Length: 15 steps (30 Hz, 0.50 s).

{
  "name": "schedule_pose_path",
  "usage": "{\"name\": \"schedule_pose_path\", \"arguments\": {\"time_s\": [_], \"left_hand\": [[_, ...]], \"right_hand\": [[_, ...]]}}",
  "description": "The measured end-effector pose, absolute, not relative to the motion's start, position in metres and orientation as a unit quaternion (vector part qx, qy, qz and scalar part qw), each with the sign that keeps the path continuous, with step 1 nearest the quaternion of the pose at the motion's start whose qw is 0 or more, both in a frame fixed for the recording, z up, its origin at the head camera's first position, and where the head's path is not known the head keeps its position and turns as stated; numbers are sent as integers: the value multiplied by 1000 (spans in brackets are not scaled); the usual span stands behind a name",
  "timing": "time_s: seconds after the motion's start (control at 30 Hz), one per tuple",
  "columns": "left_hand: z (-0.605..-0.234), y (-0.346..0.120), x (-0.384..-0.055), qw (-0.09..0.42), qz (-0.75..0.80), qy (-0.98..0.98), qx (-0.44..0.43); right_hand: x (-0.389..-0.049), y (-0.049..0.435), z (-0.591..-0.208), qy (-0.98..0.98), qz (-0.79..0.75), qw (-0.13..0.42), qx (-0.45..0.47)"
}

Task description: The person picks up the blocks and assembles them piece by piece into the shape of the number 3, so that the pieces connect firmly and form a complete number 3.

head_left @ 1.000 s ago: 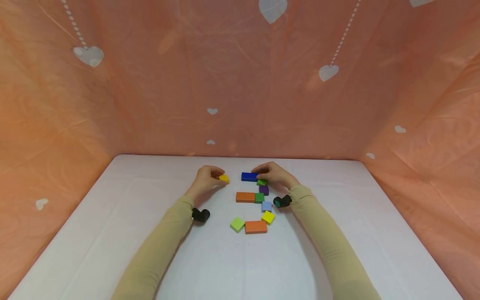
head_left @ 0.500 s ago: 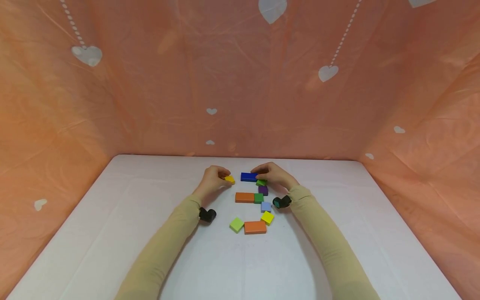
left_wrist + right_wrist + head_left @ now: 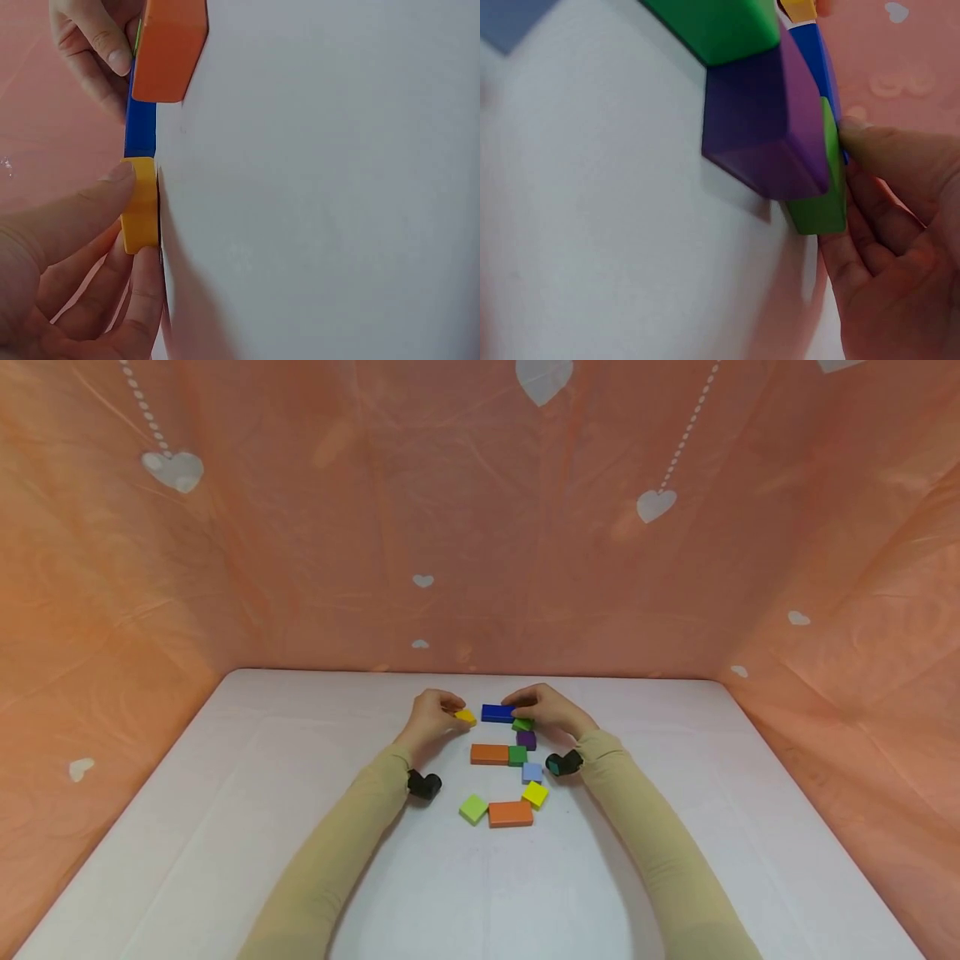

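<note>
My left hand (image 3: 431, 720) pinches a yellow block (image 3: 466, 717) between thumb and fingers, just left of a long blue block (image 3: 495, 713). In the left wrist view, the yellow block (image 3: 141, 206) lines up close to the blue block's end (image 3: 140, 131). My right hand (image 3: 553, 707) holds the blue block's right end, thumb in front and fingers behind. A light green block (image 3: 821, 206) stands under that hand, partly hidden by it in the head view. Right below it come a purple block (image 3: 527, 741), a green block (image 3: 517, 756) and an orange block (image 3: 490, 754).
Nearer the person lie a light blue block (image 3: 532, 773), a bright yellow block (image 3: 535, 795), another orange block (image 3: 511, 814) and a lime block (image 3: 473, 809). All are on a white table (image 3: 187, 818). An orange curtain (image 3: 480, 527) with hearts encloses its back and sides.
My left hand has moved right with the yellow block, bringing it closer to the blue block. The right hand and the other blocks have stayed in place.
</note>
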<state>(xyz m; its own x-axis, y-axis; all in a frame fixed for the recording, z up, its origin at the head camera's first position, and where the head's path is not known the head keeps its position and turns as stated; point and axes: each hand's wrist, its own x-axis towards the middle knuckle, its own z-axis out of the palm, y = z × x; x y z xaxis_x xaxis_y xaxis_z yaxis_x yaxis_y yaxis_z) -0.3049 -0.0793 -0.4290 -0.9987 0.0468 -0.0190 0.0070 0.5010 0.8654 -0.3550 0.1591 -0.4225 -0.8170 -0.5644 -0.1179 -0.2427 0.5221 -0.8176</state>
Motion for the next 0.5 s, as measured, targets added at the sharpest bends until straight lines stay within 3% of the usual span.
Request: {"name": "schedule_pose_path", "arguments": {"time_s": [0.5], "left_hand": [[-433, -74, -309, -5, 496, 868, 24]], "right_hand": [[-357, 157, -423, 855, -428, 195, -217]]}}
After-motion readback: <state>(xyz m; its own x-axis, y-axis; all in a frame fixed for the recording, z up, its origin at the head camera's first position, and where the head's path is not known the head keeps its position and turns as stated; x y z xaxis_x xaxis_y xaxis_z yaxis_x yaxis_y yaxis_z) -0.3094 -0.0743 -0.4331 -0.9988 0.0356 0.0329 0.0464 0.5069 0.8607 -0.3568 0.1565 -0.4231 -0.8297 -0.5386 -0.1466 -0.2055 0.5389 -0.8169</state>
